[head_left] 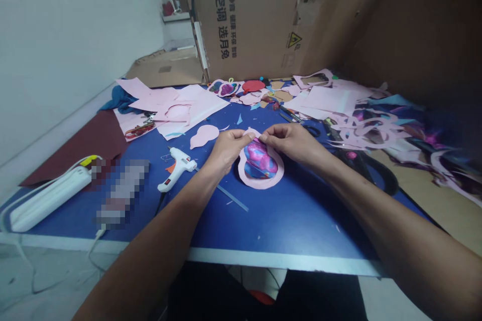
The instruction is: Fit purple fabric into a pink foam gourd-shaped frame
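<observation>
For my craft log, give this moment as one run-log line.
left hand: pinching pink paper frame | right hand: pinching same frame | nearby: glue gun

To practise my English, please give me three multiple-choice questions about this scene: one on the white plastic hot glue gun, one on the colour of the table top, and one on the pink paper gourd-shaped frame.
1. Where does the white plastic hot glue gun lie?
A) left of the person's left hand
B) on the cardboard box
C) on the floor

2. What colour is the table top?
A) red
B) green
C) blue

3. What state is the pink paper gourd-shaped frame in?
A) folded in half
B) whole, around a shiny pink-and-blue picture
C) torn in two

1 A: it lies on the table beside that hand.
2 C: the bare surface shows blue.
3 B: its closed ring shows, pinched by both hands, with the right hand opposite the left.
</observation>
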A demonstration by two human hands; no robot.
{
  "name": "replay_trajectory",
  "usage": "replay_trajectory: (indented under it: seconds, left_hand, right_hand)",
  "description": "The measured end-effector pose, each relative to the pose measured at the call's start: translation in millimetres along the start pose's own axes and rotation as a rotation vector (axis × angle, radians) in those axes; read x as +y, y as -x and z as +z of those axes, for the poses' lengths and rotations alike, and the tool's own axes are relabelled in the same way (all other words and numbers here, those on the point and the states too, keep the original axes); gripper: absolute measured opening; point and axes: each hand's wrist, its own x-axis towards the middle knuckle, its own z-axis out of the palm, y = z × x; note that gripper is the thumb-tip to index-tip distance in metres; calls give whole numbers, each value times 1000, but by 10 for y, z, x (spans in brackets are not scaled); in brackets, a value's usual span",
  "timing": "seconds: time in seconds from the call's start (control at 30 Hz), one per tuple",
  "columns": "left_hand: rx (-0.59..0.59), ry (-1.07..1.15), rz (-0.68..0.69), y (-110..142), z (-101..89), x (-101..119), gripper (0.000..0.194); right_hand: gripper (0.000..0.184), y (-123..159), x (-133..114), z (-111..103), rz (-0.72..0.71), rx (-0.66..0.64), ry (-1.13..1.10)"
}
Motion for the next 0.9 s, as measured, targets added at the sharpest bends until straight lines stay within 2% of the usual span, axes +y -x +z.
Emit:
replay_trajectory:
  seconds: [0.43, 0.7, 0.9]
  left_hand:
    - [-27, -23, -70, 70, 45, 116, 25]
    - [63, -82, -76, 32, 21, 99, 19]
    - [75, -121, -53, 40, 31, 92, 19]
  right_hand:
    - [45, -26, 65, -19, 7, 21, -10]
    - [40, -31, 69, -31, 1, 22, 12]
    - [39, -11, 35, -28, 0, 8, 11]
